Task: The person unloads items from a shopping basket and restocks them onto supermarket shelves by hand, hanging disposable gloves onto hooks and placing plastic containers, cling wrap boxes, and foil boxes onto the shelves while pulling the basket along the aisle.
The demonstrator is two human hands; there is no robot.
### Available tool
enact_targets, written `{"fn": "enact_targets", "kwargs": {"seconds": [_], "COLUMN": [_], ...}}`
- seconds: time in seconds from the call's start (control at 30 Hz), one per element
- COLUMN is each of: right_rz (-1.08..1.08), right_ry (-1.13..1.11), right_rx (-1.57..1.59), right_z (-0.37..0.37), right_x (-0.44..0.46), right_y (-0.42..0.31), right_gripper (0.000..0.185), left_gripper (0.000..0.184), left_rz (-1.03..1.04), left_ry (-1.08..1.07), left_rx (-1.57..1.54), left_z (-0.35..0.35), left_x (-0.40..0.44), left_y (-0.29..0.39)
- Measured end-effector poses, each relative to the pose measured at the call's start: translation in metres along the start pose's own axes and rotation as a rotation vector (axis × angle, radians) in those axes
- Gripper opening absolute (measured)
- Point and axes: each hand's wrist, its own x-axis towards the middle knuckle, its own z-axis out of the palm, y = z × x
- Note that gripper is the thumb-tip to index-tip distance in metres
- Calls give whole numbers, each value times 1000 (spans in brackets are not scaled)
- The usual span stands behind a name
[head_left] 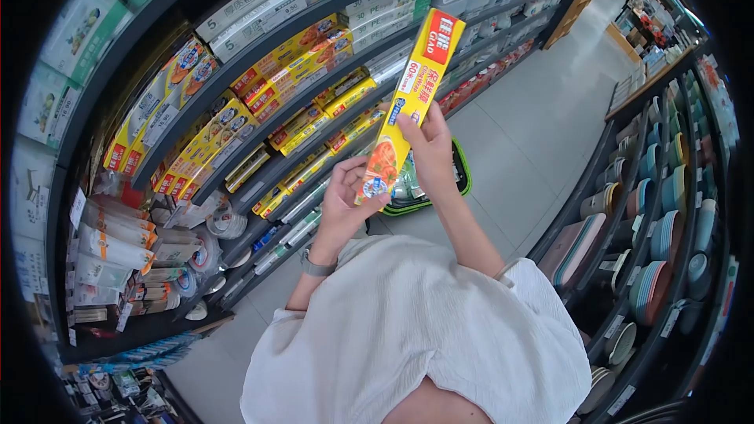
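A long yellow box of GLAD cling wrap (403, 114) is held up in front of my body, tilted with its red-labelled end high and to the right. My left hand (348, 202) grips the lower end, near the picture of food, with fingers behind and thumb on the front. Higher up, my right hand (429, 149) is closed around the middle of the box from the right, its thumb lying across the printed face. Behind the box and my right hand, a green-rimmed basket (465, 173) with packaged goods inside is partly hidden.
On the left, a dark shelf unit (259, 55) holds yellow boxes (212, 141), white boxes and bagged goods (118, 239) with price tags. Across the tiled aisle floor (510, 149), another shelf carries stacked bowls (650, 290) and trays (577, 247).
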Motion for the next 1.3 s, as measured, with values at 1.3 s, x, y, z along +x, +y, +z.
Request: {"fn": "enact_targets", "kwargs": {"seconds": [1.3], "right_rz": [638], "right_ry": [-163], "right_rx": [-273], "right_z": [-107], "right_x": [-42], "right_y": [-3], "right_gripper": [43], "left_gripper": [40], "left_rz": [57], "left_ry": [480], "left_rx": [57], "left_z": [-97], "left_x": [39], "left_y": [35]}}
